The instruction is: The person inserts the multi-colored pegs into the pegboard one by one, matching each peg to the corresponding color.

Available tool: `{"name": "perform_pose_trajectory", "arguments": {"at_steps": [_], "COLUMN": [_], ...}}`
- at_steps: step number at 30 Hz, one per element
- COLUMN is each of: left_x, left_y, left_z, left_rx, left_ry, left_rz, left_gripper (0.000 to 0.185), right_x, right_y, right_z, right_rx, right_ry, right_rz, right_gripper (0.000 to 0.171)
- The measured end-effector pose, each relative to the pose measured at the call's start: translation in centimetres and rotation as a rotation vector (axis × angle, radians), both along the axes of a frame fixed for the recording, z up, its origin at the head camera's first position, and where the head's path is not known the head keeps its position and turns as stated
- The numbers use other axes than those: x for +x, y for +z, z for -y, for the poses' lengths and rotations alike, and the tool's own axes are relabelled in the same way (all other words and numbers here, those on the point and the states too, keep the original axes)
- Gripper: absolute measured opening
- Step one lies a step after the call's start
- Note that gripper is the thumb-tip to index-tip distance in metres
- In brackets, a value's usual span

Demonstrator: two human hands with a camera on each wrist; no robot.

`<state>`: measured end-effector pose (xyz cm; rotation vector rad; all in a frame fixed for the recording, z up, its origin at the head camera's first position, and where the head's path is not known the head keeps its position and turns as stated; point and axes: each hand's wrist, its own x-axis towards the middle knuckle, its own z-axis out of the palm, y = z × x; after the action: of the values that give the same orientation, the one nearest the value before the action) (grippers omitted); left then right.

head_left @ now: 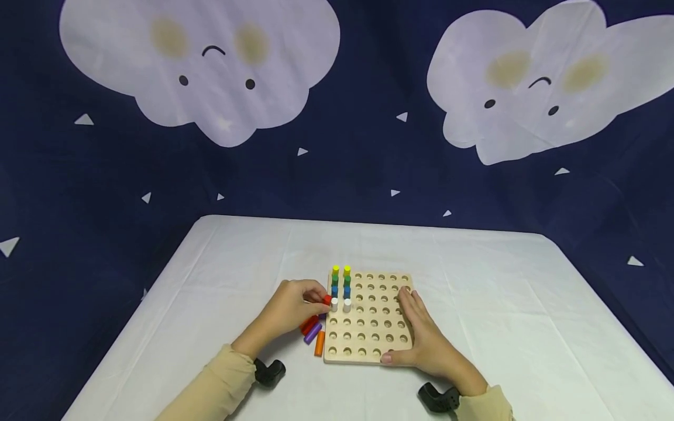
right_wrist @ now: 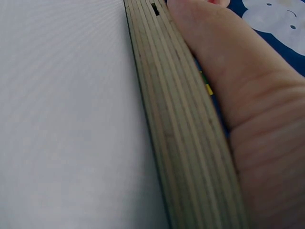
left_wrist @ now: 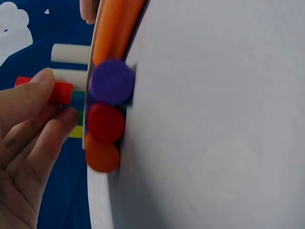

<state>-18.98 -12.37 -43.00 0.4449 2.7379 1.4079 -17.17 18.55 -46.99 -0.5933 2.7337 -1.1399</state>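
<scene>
**Left hand pinches red peg at pegboard edge, right hand flat on board**

Backdrop [head_left: 368, 164]: dark blue cloth, two white cloud faces, small white triangles scattered on it. In front, one bench [head_left: 526, 304] under a white cover.

One wooden pegboard [head_left: 368, 339] near the front middle of the bench, a grid of round holes, most of them bare. Eight pegs stand in its two left columns: two yellow at the far end, then two green, two blue, two white [head_left: 347, 305] nearest. Head view too small to be sure of hole count.

Loose pegs on the bench, touching or just beside the board's left edge: four seen in the left wrist view as end-on discs and one side — orange [left_wrist: 116, 28] lying along the edge, purple [left_wrist: 112, 82], red [left_wrist: 106, 123], a second orange [left_wrist: 102, 153]. In head view the hand partly hides this pile; only three are clear there.

Left hand [head_left: 295, 307]: at the board's left edge, wrist on the bench, fingers curled, grip closed on one red peg [left_wrist: 61, 92], pinched between thumb and fingertips, held sideways beside the near white peg. Part of the peg is covered by the thumb.

Right hand [head_left: 421, 333]: palm down on the board's right side, fingers straight, thumb along the near edge; grip open, holding nothing. Right wrist view shows only the board's layered edge and the hand, cut off.

Both sleeves are beige; black wrist mounts are partly out of frame.
</scene>
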Motion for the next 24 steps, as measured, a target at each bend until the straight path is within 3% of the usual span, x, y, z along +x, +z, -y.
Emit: {"name": "perform_pose_trajectory", "arguments": {"at_steps": [3,11,24], "left_x": [-0.1,0.1,1.1], "left_y": [0.0,0.1,-0.1], "left_z": [-0.5,-0.9,-1.4], "left_rx": [-0.008,-0.016,0.021], "left_ry": [0.004,0.009,-0.043], "left_rz": [-0.022,0.009,0.015], "left_gripper": [0.013,0.014,0.013], "right_x": [-0.1,-0.1,-0.1], "right_y": [0.1,0.1,0.2], "right_z": [0.0,0.0,0.1], "right_rx": [-0.005,0.001,0.006], "right_ry": [-0.005,-0.003,-0.007], "right_rz": [0.002,-0.001,0.006], "right_gripper": [0.141,0.141,0.141]}}
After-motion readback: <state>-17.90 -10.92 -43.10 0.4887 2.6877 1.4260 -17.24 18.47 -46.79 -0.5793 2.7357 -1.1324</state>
